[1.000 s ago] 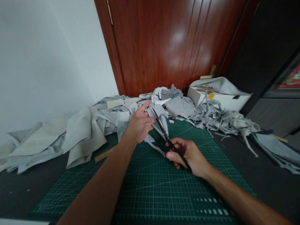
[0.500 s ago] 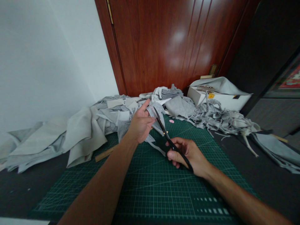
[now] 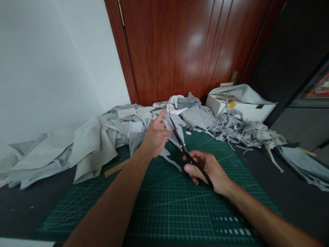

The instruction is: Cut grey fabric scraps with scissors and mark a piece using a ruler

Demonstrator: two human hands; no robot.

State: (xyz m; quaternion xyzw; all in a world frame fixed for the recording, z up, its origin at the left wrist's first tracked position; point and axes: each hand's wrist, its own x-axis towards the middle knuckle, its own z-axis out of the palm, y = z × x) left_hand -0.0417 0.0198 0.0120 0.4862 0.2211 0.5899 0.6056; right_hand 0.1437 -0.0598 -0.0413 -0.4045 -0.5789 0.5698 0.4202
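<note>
My right hand (image 3: 205, 169) grips black scissors (image 3: 189, 158) by the handles, with the blades pointing up and to the left. The scissors look nearly closed, and their tips lie against a piece of grey fabric (image 3: 179, 124). Close beside the blades, my left hand (image 3: 157, 135) holds that fabric between bent fingers, one finger stretched upward. Part of the fabric is hidden behind the left hand. Below it, a narrow pale fabric strip (image 3: 171, 162) trails onto the green cutting mat (image 3: 164, 206).
Grey and off-white fabric pieces (image 3: 87, 144) heap along the left and back. Shredded grey strips (image 3: 246, 132) lie at right before a white box (image 3: 239, 109). A wooden ruler (image 3: 115, 168) sits under my left forearm. A pink chalk piece (image 3: 188, 133) rests on the mat.
The scissors and the fabric have shifted very slightly, the fabric's edge now showing a bit further right. Both hands keep their holds.
</note>
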